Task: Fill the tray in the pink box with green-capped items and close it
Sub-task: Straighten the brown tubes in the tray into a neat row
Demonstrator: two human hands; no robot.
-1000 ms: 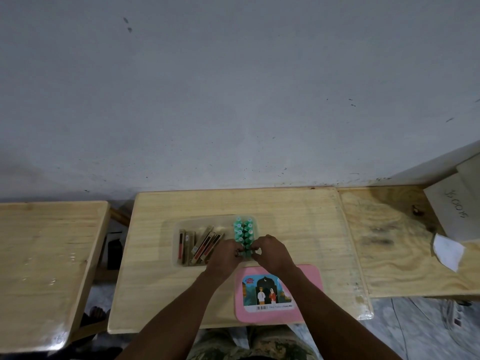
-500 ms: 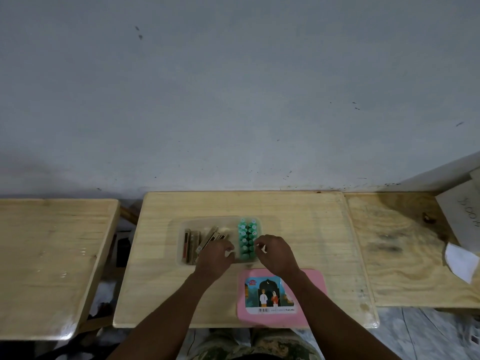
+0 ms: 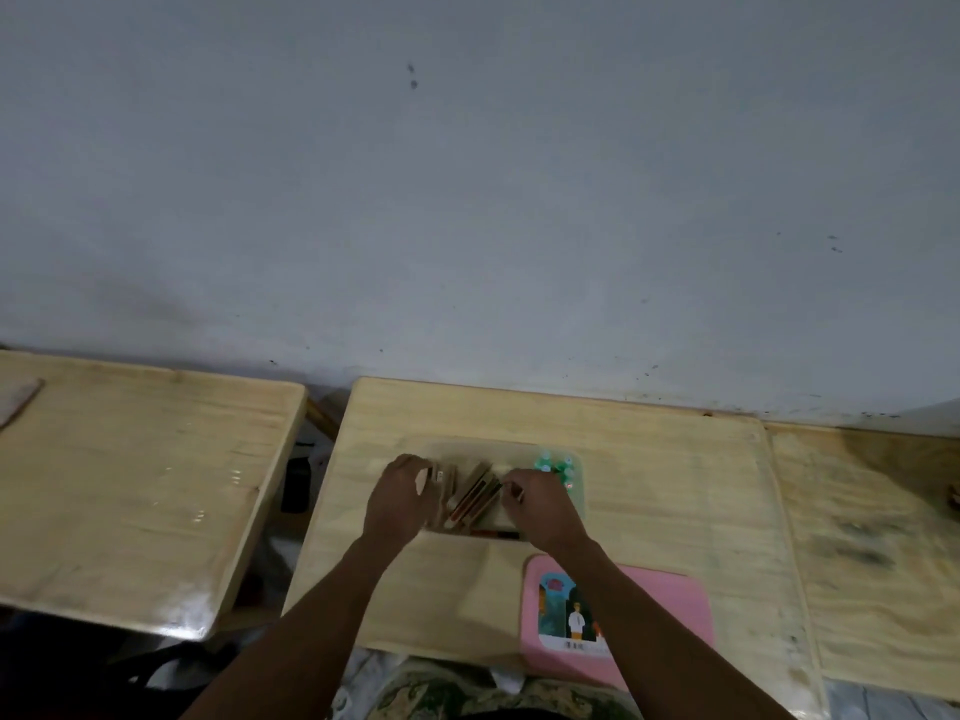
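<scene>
Near the desk's [image 3: 649,459] middle, a clear tray [image 3: 576,491] is reached into: left hand [image 3: 400,504] curled on brown sticks [image 3: 475,493], right hand's [image 3: 540,506] grip unclear. Green-capped items [image 3: 556,467] are stood at the tray's right end; the pink box [image 3: 670,610] is laid at the near edge.

Both bare forearms reached forward from the lower edge of the view and drew closer together toward the hands. The left hand [image 3: 400,498] lay palm down, knuckles up, its fingers curled forward and downward, the thumb side turned inward. The right hand [image 3: 537,504] sat just beside it, a small gap between them, also palm down, with the fingers bent and the fingertips [image 3: 511,485] pinched together toward the left. Whether either hand actually held anything could not be told; motion blur softened both. The right forearm ran in more steeply from the lower right, the left one from the lower left.
</scene>
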